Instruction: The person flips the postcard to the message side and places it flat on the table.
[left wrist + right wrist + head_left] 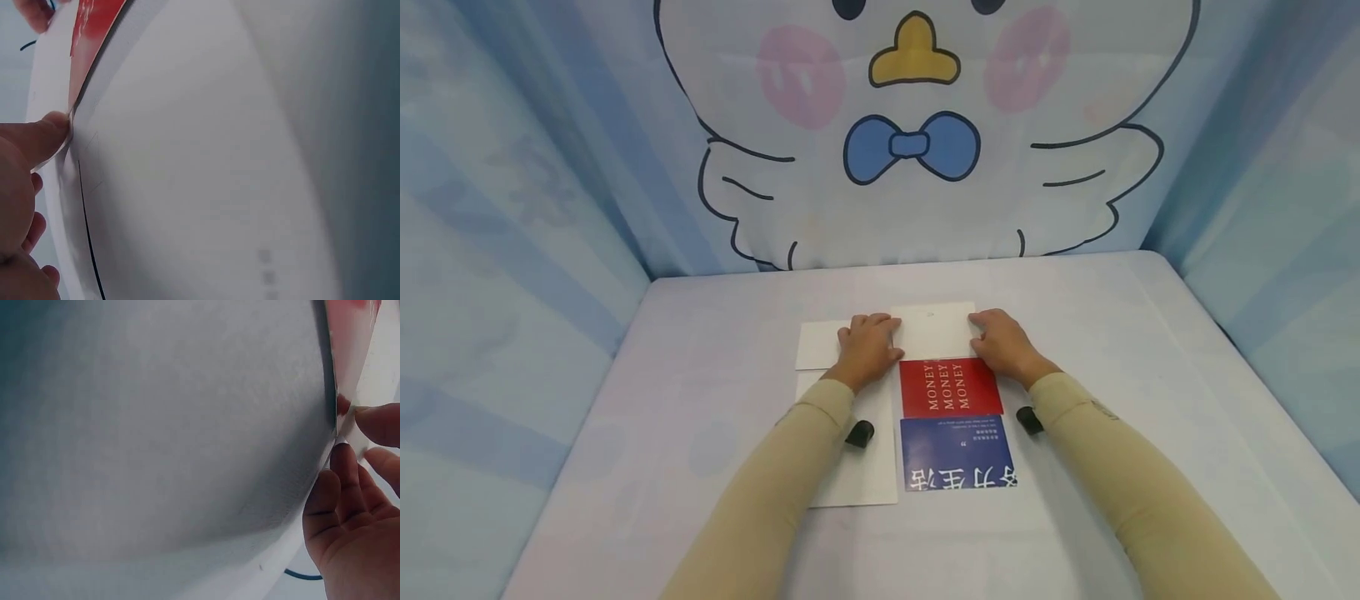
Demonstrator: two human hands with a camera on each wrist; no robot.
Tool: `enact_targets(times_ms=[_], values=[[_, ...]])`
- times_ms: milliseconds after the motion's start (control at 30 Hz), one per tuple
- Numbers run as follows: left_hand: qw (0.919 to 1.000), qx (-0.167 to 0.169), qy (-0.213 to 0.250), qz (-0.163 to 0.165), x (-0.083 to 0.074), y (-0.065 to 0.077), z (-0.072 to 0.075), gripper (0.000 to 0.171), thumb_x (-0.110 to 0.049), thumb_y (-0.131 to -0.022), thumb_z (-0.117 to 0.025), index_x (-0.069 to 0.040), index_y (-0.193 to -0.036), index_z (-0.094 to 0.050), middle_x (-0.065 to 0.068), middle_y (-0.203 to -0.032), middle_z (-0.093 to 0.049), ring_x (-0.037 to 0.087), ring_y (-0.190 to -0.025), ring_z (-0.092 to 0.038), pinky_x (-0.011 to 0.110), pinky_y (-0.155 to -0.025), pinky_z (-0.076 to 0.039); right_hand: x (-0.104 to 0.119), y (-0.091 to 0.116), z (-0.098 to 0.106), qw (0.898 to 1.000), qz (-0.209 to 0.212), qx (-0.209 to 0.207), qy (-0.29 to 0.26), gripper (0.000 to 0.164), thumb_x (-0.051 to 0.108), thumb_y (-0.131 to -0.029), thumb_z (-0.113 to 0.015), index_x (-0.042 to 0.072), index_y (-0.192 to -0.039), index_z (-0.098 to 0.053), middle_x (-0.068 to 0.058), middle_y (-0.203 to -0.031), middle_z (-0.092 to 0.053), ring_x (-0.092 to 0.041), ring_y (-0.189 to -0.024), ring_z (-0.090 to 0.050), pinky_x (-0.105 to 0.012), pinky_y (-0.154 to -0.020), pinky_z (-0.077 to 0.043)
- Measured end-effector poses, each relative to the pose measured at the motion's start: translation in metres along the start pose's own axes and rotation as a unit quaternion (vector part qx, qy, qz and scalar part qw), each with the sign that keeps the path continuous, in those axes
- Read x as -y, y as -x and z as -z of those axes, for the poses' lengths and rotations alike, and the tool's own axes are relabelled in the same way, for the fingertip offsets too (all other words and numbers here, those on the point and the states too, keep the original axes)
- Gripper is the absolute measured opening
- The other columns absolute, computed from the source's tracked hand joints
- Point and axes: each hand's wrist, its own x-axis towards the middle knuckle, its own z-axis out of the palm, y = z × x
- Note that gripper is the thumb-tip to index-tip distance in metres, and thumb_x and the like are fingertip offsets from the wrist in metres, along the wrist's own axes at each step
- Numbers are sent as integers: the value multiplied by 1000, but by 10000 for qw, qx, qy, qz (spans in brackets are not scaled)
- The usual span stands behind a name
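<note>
A white card [934,331] lies between the two hands at the top of the right column. My left hand [871,346] holds its left edge with thumb and fingers, lying partly over a neighbouring white card [817,345]. At its right edge, my right hand [1006,343] holds it with thumb and forefinger. Directly below is a red card [951,387] with the word MONEY repeated. Under that sits a blue card [958,452] with large white characters. In the right wrist view, the thumb [379,424] and fingertips meet near a card corner.
A larger white sheet or card [868,475] lies under the left forearm. Dark wrist devices [861,433] show beside both sleeves. The pale table [700,375] meets a curtain [910,225] with a cartoon bird at the back; more curtains hang left and right.
</note>
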Motion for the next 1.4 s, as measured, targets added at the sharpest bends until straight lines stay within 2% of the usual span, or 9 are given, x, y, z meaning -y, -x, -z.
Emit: enact_targets(times_ms=[200,367,533,700,1067,1200,1400], values=[[9999,115,115,15,3,-3,0,58,-29,-95,-70,-16,-148,-51,5,-153,-44,30,-137,-35,50,-102,-31,2,-1,0,9999,-21,69,102,55,9,-95,-57,-6,-147,-44,-27,-149,-40,-42,-136,-40,-54,-111,-33],[10000,81,50,-1,4,-5,-1,58,-29,-95,-70,-18,-148,-51,3,-156,-40,29,-139,-33,49,-103,-31,3,-2,1,9997,-17,148,190,53,9,-95,-56,-6,-145,-46,-27,-150,-40,-42,-142,-32,-54,-113,-28],[9999,91,88,-95,3,-4,-1,56,-27,-95,-70,-17,-147,-52,1,-151,-48,27,-136,-36,48,-101,-31,2,-3,0,9998,-52,199,82,51,9,-96,-56,-4,-144,-47,-25,-151,-40,-41,-142,-32,-54,-114,-27],[9993,174,330,-58,2,-2,0,54,-25,-96,-70,-18,-146,-53,1,-143,-57,28,-135,-37,49,-102,-29,1,-2,-1,9994,-143,308,8,51,10,-97,-53,-3,-145,-46,-24,-150,-42,-41,-142,-33,-55,-114,-27],[9982,183,573,-4,4,-2,-4,53,-23,-95,-70,-17,-146,-53,2,-140,-58,28,-134,-38,48,-102,-28,0,-2,-3,9993,-153,329,-10,52,11,-98,-53,-4,-146,-45,-23,-151,-41,-41,-143,-32,-54,-114,-26],[9987,212,454,10,2,-4,-4,52,-22,-96,-69,-18,-146,-53,2,-142,-57,28,-133,-39,49,-102,-29,-1,-3,-4,9993,-139,348,11,52,11,-98,-53,-4,-147,-44,-24,-151,-41,-41,-143,-31,-55,-114,-25],[9993,327,102,-180,-8,-3,-3,46,-21,-98,-64,-19,-144,-55,4,-147,-51,28,-135,-38,50,-103,-31,0,-1,-2,9995,-141,292,31,53,12,-97,-55,-2,-147,-44,-24,-151,-40,-41,-142,-32,-55,-114,-27]])
